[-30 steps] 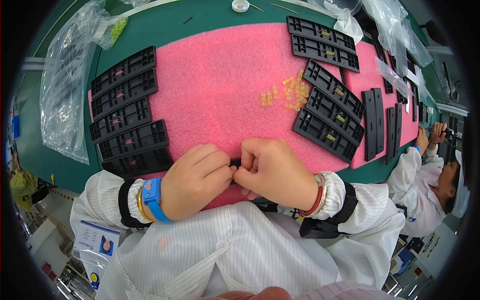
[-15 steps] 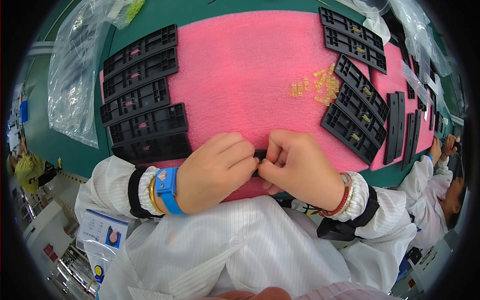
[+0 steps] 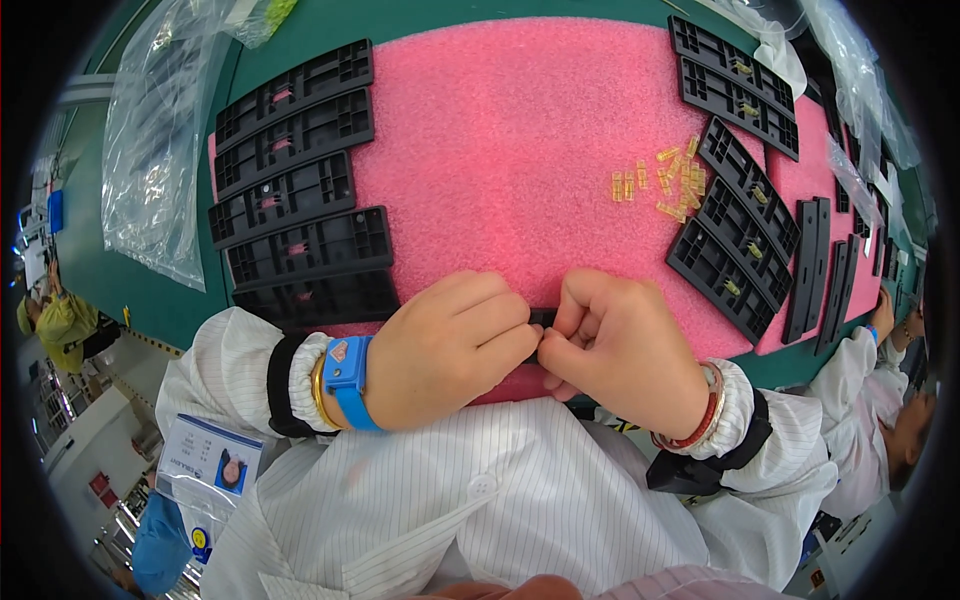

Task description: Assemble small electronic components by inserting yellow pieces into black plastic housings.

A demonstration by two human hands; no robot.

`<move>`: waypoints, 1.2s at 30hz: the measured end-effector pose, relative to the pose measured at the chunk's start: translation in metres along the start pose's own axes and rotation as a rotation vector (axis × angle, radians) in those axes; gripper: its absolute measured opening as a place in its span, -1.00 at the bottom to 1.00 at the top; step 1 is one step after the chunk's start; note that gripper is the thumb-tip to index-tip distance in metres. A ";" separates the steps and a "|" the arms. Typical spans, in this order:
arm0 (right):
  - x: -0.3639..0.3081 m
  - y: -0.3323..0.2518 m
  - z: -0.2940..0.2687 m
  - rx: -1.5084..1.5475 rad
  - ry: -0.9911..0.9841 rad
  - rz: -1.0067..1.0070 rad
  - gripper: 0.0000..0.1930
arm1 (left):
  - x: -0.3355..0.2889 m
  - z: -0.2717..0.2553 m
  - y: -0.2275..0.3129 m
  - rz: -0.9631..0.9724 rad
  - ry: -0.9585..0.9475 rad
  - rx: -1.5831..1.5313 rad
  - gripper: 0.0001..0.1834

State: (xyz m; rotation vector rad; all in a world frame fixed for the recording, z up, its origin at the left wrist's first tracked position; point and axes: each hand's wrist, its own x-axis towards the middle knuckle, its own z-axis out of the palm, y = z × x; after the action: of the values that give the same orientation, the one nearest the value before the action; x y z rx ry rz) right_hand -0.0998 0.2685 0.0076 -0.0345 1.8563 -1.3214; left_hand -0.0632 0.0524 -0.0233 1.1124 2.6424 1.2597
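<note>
The view has drifted since a second ago, sliding the pink foam mat lower; left hand and right hand stay pinched together on a small black part at the mat's near edge. Beyond, black plastic trays lie stacked left; more trays right, beside loose amber clips.

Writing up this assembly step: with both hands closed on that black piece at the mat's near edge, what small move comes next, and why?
Probably the right hand reaches for a yellow clip: both hands pinch one black part, left hand steadying it, and the clips lie loose on the pink mat.
</note>
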 end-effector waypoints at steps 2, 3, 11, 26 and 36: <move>0.001 0.001 -0.002 -0.008 0.001 -0.007 -0.83 | 0.001 0.002 0.001 0.005 0.007 0.016 -0.76; 0.001 0.001 -0.002 -0.023 0.002 -0.015 -0.82 | 0.002 0.003 0.001 0.011 0.011 0.029 -0.77; 0.001 0.000 -0.002 0.000 -0.004 0.000 -0.82 | 0.001 0.002 0.005 0.017 -0.001 0.097 -0.80; 0.000 -0.009 -0.005 0.152 -0.062 0.204 -0.84 | -0.002 0.000 0.002 -0.072 -0.035 0.016 -0.82; 0.000 -0.009 -0.004 0.180 -0.064 0.236 -0.85 | -0.002 0.001 -0.002 -0.049 0.009 -0.089 -0.86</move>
State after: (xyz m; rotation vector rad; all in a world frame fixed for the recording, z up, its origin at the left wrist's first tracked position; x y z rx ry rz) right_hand -0.1066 0.2675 0.0153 0.2273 1.6260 -1.3002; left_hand -0.0630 0.0508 -0.0258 1.0255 2.5750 1.3613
